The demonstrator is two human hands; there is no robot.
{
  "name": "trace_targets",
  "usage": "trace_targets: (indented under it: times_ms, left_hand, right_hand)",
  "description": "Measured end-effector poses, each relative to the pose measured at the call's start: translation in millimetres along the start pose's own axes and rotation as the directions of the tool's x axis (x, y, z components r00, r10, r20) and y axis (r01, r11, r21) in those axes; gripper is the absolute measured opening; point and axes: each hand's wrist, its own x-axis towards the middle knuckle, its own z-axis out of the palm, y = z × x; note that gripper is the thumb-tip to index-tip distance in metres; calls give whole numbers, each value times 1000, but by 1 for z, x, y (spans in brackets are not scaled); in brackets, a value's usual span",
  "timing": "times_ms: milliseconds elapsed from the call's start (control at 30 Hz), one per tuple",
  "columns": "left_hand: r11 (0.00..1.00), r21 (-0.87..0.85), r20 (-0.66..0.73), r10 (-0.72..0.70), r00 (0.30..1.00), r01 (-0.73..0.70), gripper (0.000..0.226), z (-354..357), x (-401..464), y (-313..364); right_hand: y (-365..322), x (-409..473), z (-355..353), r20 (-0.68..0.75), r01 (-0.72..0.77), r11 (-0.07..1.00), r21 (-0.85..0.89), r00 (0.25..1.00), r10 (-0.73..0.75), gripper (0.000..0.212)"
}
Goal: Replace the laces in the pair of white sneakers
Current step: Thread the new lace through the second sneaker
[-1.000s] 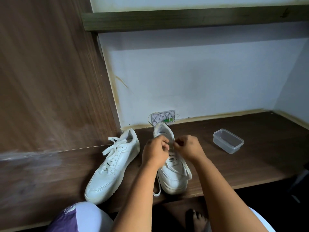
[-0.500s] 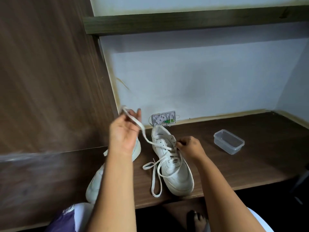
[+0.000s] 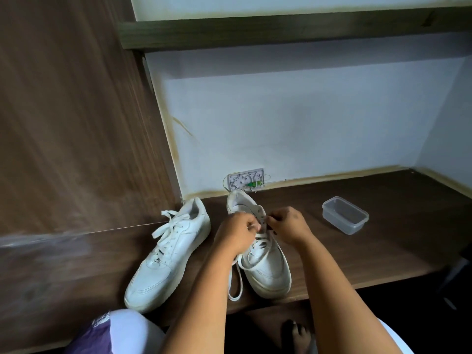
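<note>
A: How are the fingers seen?

B: The fingers of the left hand (image 3: 238,232) are curled and pinched on the lace (image 3: 258,261) over the upper eyelets. The fingers of the right hand (image 3: 287,224) are curled at the same spot, just beside the left; a pinch on the lace seems likely, though the contact is hidden.

A: Where is the shoe being laced?

B: The right sneaker (image 3: 265,267) is stood on the desk (image 3: 383,251), toe toward the near edge. Loose lace ends are trailed over its left side to the desk edge.

A: And farther out?

B: The left sneaker (image 3: 168,254), fully laced, is laid at an angle to the left. A clear plastic container (image 3: 344,218) is set well apart on the right. A small white wall box (image 3: 246,182) is mounted behind the heel.
</note>
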Motion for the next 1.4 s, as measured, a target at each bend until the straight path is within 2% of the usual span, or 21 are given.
trace_targets:
  times_ms: [100,200,267,367,467,500,567,633,667,700,767,800,867,1000,1033,1100,1167,1267,1300,1333,1400]
  left_hand:
    - [881,-451,-113,-213,970,141,25,-42,0,-7]
    - [686,-727,-365,-413,834,21,27,-100,-10,-12]
    - [684,-726,-487,-439,755,-71,21,-120,-17,-11]
    - [762,-642,-545,-380,747,-81,16,-117,-21,-7]
    - [785,-619,-537,-415,734,-9,19,-118,-20,-12]
    - [790,-613,-516,-419,747,20,18,-121,-22,-15]
    - [794,-602,-396,-389,832,84,10,-127,-27,-13]
    - [793,-587,-209,-343,916,163,43,-125,-35,2]
    - [786,-589,-126,-318,940,187,59,-121,-36,11]
    - [767,-611,-58,-289,956,195,71,-114,-37,22]
    - [657,-740,11,-206,979,147,83,-94,-38,46]
    - [589,-802,1,-163,987,98,85,-82,-39,57]
    - [521,-854,-64,-118,991,7,92,-66,-37,71]
    - [619,-786,-96,-124,988,1,105,-53,-31,72]
    - [640,-768,-73,-125,989,24,102,-52,-31,71]
    - [598,-802,-37,-80,996,18,78,-51,-28,64]
    - [637,-768,43,-54,998,68,48,-51,-25,50]
    - [808,-568,152,-86,985,158,18,-47,-16,9]
    - [856,-481,127,-146,981,190,9,-45,-13,-3]
    - [893,-386,82,-216,973,231,8,-41,-10,-15]
    - [906,-267,23,-335,942,329,15,-31,-7,-32]
  right_hand:
    - [3,-1,1,-17,2,1000,3,1000,-2,26]
    - [2,-1,0,-30,19,999,32,999,-18,26]
    - [1,-1,2,-5,16,999,37,1000,-16,25]
    - [3,2,8,-2,12,999,42,1000,-12,25]
    - [4,2,7,-4,16,999,30,1000,-16,25]
    - [4,1,7,1,23,1000,21,1000,-23,25]
    - [0,-2,6,-25,34,999,13,999,-34,21]
    - [-11,-9,2,-95,94,992,87,992,-86,10]
    - [-23,-14,-2,-101,151,974,171,986,-135,27]
    - [-35,-19,-7,-78,195,919,343,981,-179,43]
    - [-62,-30,-17,-11,194,663,723,963,-269,54]
    - [-70,-32,-21,6,170,555,814,953,-302,53]
    - [-79,-36,-24,0,151,474,867,953,-303,37]
    - [-82,-41,-28,-183,271,583,766,961,-206,16]
    - [-81,-41,-29,-220,285,606,742,958,-181,13]
    - [-80,-40,-32,-247,249,574,780,965,-83,11]
    - [-74,-34,-41,-235,192,424,885,971,51,13]
    - [-56,-24,-66,-126,158,-89,983,948,292,23]
    - [-47,-21,-75,-124,199,-169,965,920,372,24]
    - [-38,-20,-83,-174,261,-137,956,876,450,24]
    - [-24,-20,-94,-388,360,165,918,730,563,24]
